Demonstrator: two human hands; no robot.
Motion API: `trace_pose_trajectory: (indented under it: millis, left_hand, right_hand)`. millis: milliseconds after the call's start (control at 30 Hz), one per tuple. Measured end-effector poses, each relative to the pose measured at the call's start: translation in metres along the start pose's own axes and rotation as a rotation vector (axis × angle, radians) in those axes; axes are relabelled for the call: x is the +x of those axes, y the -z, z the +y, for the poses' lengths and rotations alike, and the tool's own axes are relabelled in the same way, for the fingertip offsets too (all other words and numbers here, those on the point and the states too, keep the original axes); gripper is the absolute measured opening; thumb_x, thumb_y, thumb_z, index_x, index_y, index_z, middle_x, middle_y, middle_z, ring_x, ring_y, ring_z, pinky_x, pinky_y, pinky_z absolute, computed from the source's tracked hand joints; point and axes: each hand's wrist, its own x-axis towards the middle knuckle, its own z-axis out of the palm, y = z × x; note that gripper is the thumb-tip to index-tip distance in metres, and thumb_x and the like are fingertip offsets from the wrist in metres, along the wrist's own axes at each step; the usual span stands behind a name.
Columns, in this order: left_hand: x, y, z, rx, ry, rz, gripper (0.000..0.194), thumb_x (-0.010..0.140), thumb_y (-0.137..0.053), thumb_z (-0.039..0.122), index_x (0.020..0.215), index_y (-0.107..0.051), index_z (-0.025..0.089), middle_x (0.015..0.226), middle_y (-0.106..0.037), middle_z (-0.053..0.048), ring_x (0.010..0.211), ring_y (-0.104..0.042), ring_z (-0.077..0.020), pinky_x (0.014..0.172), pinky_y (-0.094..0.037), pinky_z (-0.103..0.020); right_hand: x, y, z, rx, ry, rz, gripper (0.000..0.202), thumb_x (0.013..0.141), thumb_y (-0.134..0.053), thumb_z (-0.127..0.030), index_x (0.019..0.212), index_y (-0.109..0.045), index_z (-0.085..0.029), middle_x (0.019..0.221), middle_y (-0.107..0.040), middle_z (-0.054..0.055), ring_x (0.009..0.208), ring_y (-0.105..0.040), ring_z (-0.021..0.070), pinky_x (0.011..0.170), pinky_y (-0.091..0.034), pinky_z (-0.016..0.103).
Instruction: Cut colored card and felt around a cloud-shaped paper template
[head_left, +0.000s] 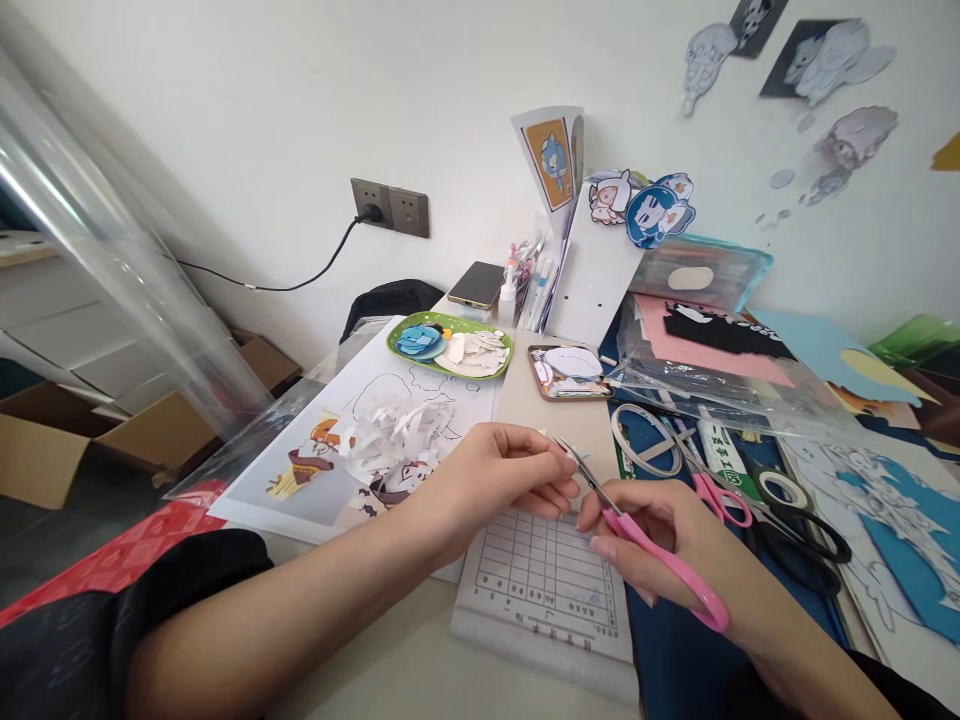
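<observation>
My right hand is closed around the handles of pink scissors. The thin metal blades point up and left and reach the fingertips of my left hand. That hand is pinched together; what it holds, if anything, is too small to make out. Both hands are above a printed form pad with a ruled table. White paper strips lie in a pile on a large printed sheet to the left.
A green tray holds blue and white cutouts. Behind my hands is a small tray of cutouts. Black scissors, a tape roll and other pink scissors lie right. A phone and glue bottle stand near the wall.
</observation>
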Motion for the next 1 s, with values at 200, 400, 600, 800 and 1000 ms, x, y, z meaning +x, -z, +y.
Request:
trace_pose_trajectory:
  millis: [200, 400, 600, 800, 1000]
  left_hand:
    - [-0.0010, -0.0009, 0.0002, -0.009, -0.007, 0.010, 0.011, 0.075, -0.068, 0.020, 0.067, -0.067, 0.013, 0.063, -0.069, 0.000, 0.052, -0.060, -0.0049, 0.055, -0.050, -0.013]
    - [-0.0012, -0.0015, -0.0024, -0.030, -0.030, 0.017, 0.010, 0.075, -0.067, 0.019, 0.068, -0.067, 0.013, 0.064, -0.069, 0.000, 0.053, -0.060, -0.0052, 0.056, -0.050, -0.014]
    - [-0.0013, -0.0008, -0.0025, -0.011, -0.024, 0.008, 0.011, 0.074, -0.069, 0.022, 0.067, -0.066, 0.014, 0.062, -0.069, 0.000, 0.053, -0.060, -0.0056, 0.056, -0.049, -0.015]
    - [-0.0030, -0.0012, -0.0012, 0.003, -0.025, -0.013, 0.013, 0.074, -0.070, 0.024, 0.066, -0.067, 0.015, 0.062, -0.068, 0.001, 0.054, -0.060, -0.0065, 0.057, -0.049, -0.016]
    - [-0.0040, -0.0023, -0.0003, -0.005, -0.018, -0.005, 0.013, 0.075, -0.069, 0.023, 0.066, -0.066, 0.014, 0.062, -0.068, 0.001, 0.054, -0.060, -0.0071, 0.057, -0.048, -0.017]
  right_hand:
    - [0.0001, -0.0034, -0.0034, -0.020, -0.023, 0.031, 0.003, 0.081, -0.056, -0.015, 0.080, -0.058, -0.017, 0.057, -0.040, -0.008, 0.043, -0.037, 0.0059, 0.042, -0.029, 0.018]
    - [-0.0011, -0.0051, -0.0042, -0.027, -0.031, 0.059, 0.006, 0.080, -0.055, -0.013, 0.077, -0.057, -0.017, 0.056, -0.037, -0.009, 0.044, -0.035, 0.0061, 0.042, -0.030, 0.019]
    - [-0.0037, -0.0016, -0.0039, -0.043, -0.018, 0.030, 0.002, 0.080, -0.057, -0.016, 0.080, -0.058, -0.017, 0.056, -0.039, -0.008, 0.045, -0.037, 0.0066, 0.043, -0.031, 0.019]
    - [-0.0044, 0.0022, -0.0059, -0.034, -0.006, -0.009, 0.004, 0.078, -0.060, -0.020, 0.081, -0.060, -0.017, 0.058, -0.043, -0.006, 0.044, -0.040, 0.0071, 0.042, -0.031, 0.020]
    - [-0.0064, 0.0014, -0.0063, -0.034, -0.011, -0.016, 0.007, 0.078, -0.060, -0.021, 0.082, -0.059, -0.016, 0.058, -0.042, -0.007, 0.047, -0.039, 0.0077, 0.043, -0.035, 0.020]
